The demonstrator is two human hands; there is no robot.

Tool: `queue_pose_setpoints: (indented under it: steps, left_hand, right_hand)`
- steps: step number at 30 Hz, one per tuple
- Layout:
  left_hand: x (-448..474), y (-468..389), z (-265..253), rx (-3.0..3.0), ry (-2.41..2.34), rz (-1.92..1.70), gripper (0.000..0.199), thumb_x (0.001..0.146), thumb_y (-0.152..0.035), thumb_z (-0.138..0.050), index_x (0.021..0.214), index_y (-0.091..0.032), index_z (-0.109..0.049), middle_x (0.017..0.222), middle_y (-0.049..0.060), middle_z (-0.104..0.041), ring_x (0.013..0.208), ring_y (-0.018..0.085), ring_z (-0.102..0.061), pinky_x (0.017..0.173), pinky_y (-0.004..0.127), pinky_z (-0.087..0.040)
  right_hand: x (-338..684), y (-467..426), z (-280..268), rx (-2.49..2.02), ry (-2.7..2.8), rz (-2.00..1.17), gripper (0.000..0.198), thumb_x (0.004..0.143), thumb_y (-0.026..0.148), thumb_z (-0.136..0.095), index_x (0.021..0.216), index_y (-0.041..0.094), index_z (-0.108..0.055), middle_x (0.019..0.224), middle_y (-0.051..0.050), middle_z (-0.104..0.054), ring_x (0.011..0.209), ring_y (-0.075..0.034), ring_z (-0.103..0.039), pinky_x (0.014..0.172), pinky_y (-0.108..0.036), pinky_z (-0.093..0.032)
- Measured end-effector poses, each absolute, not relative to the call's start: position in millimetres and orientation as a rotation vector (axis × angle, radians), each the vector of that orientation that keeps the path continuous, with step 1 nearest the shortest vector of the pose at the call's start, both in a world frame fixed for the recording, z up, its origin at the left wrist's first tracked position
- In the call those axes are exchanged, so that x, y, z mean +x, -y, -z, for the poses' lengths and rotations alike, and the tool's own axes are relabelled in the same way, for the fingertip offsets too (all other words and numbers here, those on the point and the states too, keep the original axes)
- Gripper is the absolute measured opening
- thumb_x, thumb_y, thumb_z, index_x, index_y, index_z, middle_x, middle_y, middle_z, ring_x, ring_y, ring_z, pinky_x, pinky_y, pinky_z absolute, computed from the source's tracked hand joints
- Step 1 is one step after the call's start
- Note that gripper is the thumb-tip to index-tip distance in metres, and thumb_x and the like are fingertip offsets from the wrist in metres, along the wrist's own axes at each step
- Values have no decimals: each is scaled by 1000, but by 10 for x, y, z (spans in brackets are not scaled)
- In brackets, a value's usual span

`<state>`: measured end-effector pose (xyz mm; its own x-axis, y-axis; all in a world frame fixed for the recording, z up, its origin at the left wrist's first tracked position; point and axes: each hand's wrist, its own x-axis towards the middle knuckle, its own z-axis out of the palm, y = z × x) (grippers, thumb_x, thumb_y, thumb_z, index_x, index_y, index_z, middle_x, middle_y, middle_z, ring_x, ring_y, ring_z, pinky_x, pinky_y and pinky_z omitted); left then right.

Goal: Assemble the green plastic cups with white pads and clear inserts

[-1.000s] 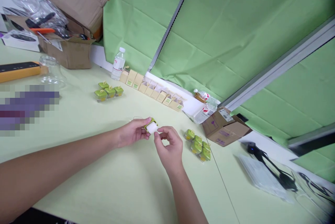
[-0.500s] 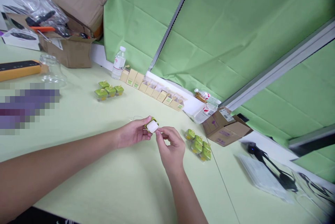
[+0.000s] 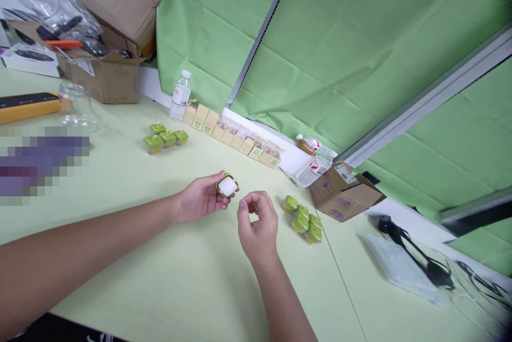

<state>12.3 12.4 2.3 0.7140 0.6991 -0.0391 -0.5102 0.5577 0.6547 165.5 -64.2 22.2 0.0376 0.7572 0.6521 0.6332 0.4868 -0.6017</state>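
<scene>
My left hand [image 3: 204,198] holds a small square green-rimmed piece [image 3: 228,186] between thumb and fingers, its white face turned up towards me. It looks like the green lids on the small containers nearby, though I cannot be sure. Just to its right, apart from it, my right hand [image 3: 259,223] is closed with thumb and forefinger pinched together; whatever is in the pinch, if anything, is too small to make out. Small clear containers with green lids [image 3: 168,138] stand in a group at the left, and another group of green-lidded containers [image 3: 301,220] stands right of my right hand.
Along the back runs a row of small tan cartons [image 3: 230,134], with a water bottle [image 3: 181,95] at its left end. Bottles [image 3: 314,168] lie beside a cardboard box [image 3: 340,192] at right. A glass jar [image 3: 76,107] and an open box [image 3: 108,78] stand left.
My right hand has come away from the green-rimmed piece and moved slightly down. The left hand has shifted a little left and up, still holding the piece.
</scene>
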Motion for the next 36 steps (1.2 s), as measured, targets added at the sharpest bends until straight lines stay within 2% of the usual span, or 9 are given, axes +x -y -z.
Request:
queue_pose_setpoints:
  steps: [5,11,15,25,28,31,36]
  left_hand:
    - [153,-76,-27,644,-283,-702,34,94,-43,-54,89,-12,-67,79,6,-62,62,11,-56,62,23,-51]
    - [174,-82,1,696,-256,-717,35,95,-43,-53,91,-12,-67,84,6,-62,70,12,-57,70,24,-52]
    - [166,-118,17,820,-224,-773,35,96,-44,-52,91,-13,-68,85,6,-61,71,13,-56,69,24,-50]
    - [190,-68,8,891,-223,-795,34,95,-42,-53,86,-13,-68,86,6,-61,76,15,-56,71,25,-48]
    - [205,-71,3,851,-262,-788,35,95,-43,-52,87,-13,-68,84,6,-62,72,14,-56,70,26,-48]
    - [195,-83,-7,778,-303,-779,35,95,-44,-52,88,-13,-68,84,7,-63,67,13,-56,67,25,-49]
    - [178,-73,-8,726,-268,-767,33,96,-41,-51,89,-13,-68,84,6,-63,73,14,-59,71,25,-51]
  right_hand:
    - [1632,654,-207,-1182,1653,-112,3,87,19,-59,90,20,-61,85,-2,-60,61,-11,-54,59,-27,-48]
    - [1623,648,-212,-1196,1594,-168,3,87,20,-62,88,19,-65,85,-2,-62,60,-10,-55,57,-25,-48]
    - [1623,647,-230,-1186,1574,-211,5,87,18,-62,87,20,-68,83,-2,-63,62,-10,-55,57,-24,-47]
    - [1615,641,-179,-1222,1531,-285,8,84,15,-58,77,19,-58,74,1,-56,60,-10,-50,53,-23,-43]
    - [1605,643,-170,-1223,1534,-281,10,82,14,-56,75,20,-55,72,2,-54,59,-10,-49,53,-22,-42]
    - [1602,651,-168,-1228,1541,-250,8,81,15,-58,76,20,-55,74,2,-54,57,-10,-49,52,-23,-42]
    - [1594,653,-154,-1209,1529,-234,4,82,20,-64,85,19,-61,81,0,-58,56,-9,-51,51,-23,-45]
